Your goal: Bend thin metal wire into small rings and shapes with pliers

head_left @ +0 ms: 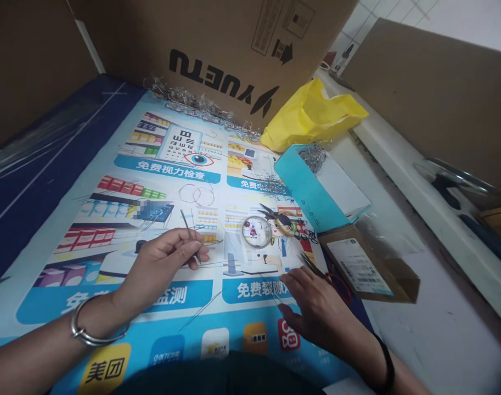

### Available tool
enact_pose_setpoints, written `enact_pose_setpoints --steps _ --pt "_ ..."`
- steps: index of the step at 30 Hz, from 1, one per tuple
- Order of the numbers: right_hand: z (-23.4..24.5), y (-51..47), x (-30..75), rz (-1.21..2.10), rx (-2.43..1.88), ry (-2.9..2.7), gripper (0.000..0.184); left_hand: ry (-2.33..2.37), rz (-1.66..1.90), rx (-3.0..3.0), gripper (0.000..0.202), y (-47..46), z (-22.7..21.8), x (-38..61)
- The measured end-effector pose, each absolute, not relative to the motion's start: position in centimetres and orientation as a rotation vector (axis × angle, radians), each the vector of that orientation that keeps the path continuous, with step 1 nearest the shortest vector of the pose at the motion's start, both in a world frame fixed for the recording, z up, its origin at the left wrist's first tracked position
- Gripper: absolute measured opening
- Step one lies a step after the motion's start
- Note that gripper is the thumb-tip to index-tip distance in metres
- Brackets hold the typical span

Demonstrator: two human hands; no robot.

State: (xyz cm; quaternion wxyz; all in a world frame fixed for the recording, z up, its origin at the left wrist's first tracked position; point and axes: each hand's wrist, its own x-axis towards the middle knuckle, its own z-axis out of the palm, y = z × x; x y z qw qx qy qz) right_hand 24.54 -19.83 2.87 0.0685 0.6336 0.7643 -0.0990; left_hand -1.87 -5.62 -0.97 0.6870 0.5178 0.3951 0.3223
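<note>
My left hand [174, 252] is closed in a pinch around a thin dark metal rod [186, 220] that sticks up past the fingertips. Fine wires lie around those fingers, and whether any is also gripped I cannot tell. Lower on the right is my right hand [310, 299], palm down, thumb and forefinger apart. Thin wires [270, 291] run by its fingertips. Just beyond its knuckles lie pliers [311, 264] with a red handle [339, 286], partly hidden by the hand. Between the hands, a round clear disc with a rim [256, 232] rests on the printed sheet.
Dark-handled scissors [281, 216] lie behind the disc. Two wire rings [196, 195] are on the sheet [217, 323]. Tangled wire pieces [192, 104] line the big carton [217, 33]. A yellow bag [303, 118], a teal-and-white box [328, 186] and a brown labelled packet [369, 269] stand right.
</note>
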Motion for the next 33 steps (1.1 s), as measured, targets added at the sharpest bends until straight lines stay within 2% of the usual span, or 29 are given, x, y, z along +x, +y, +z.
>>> enact_pose_setpoints --steps 2,7,13,20,24,28,31,33 --pt "3.3 -19.7 24.0 -0.349 1.906 2.266 0.031 0.888 0.717 1.164 0.016 -5.6 -0.9 -1.9" --pt "2.0 -19.1 23.4 -0.344 1.825 2.135 0.009 0.893 0.694 1.176 0.017 -5.5 -0.8 -1.8" --pt "0.9 -18.3 23.6 -0.36 1.702 2.136 0.021 0.887 0.697 1.181 0.017 -5.5 -1.2 -1.9" --pt "0.9 -18.0 23.4 -0.409 1.836 2.127 0.01 0.886 0.695 1.189 0.018 -5.5 -1.0 -1.8" --pt "1.3 -18.1 24.4 -0.403 1.976 2.143 0.012 0.894 0.696 1.182 0.018 -5.5 -0.9 -1.7" --pt "1.3 -18.4 25.6 -0.724 2.341 2.222 0.007 0.882 0.705 1.179 0.018 -5.5 -1.0 -1.7" --pt "1.3 -19.0 25.9 -1.047 2.613 2.239 0.013 0.876 0.704 1.194 0.018 -5.5 -1.3 -1.7" --pt "1.3 -19.6 25.8 -1.198 2.707 2.24 0.011 0.881 0.705 1.195 0.017 -5.5 -1.5 -1.8"
